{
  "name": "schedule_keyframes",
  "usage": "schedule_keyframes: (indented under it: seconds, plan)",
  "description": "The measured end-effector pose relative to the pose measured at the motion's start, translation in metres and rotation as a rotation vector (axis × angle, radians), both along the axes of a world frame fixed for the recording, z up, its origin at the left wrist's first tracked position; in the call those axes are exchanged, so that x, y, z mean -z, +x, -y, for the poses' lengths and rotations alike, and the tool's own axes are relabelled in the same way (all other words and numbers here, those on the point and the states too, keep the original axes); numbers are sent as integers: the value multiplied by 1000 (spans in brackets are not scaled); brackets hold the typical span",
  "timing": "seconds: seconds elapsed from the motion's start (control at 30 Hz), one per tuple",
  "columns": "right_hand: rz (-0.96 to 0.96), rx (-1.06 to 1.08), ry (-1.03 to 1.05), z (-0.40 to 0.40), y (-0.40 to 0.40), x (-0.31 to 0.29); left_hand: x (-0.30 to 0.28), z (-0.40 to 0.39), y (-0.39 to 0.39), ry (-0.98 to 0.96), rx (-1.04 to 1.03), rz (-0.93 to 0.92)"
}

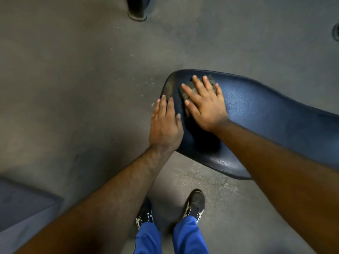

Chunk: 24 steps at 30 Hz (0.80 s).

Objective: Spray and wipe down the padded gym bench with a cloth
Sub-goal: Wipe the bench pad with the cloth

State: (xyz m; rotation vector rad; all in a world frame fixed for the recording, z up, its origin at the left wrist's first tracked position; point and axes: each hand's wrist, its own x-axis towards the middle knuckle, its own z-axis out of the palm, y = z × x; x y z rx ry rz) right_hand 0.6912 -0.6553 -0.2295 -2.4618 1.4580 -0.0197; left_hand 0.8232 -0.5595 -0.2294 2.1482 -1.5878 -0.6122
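Note:
A dark blue padded bench runs from the middle of the view to the right edge, its rounded end pointing left. My right hand lies flat near that end, fingers spread, pressing a dark grey-brown cloth onto the pad. Only the cloth's edges show around my fingers. My left hand rests flat on the bench's near left edge, fingers together, holding nothing. No spray bottle is in view.
Grey floor surrounds the bench, with light specks left of the pad. A dark post base stands at the top. A blue-grey padded surface sits at the lower left. My feet in dark shoes stand just below the bench.

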Motion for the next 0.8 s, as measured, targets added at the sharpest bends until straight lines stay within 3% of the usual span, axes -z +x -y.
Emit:
schedule_keyframes:
  seconds: [0.07, 0.23, 0.33, 0.53, 0.67, 0.8]
  plan:
    - [3, -131, 3, 6, -13, -1, 7, -2, -4, -5, 6, 84]
    - [-41, -38, -5, 2, -5, 0, 7, -2, -8, 17, 2, 168]
    - [62, -47, 85, 6, -13, -10, 1, 0, -9, 62, 7, 186]
    - [350, 326, 5, -16, -45, -12, -21, 19, -23, -189, 65, 179]
    - [205, 415, -46, 9, -85, -1, -21, 50, -44, -220, 131, 178]
    - [89, 403, -99, 12, -106, 16, -14, 83, -85, 70, 80, 309]
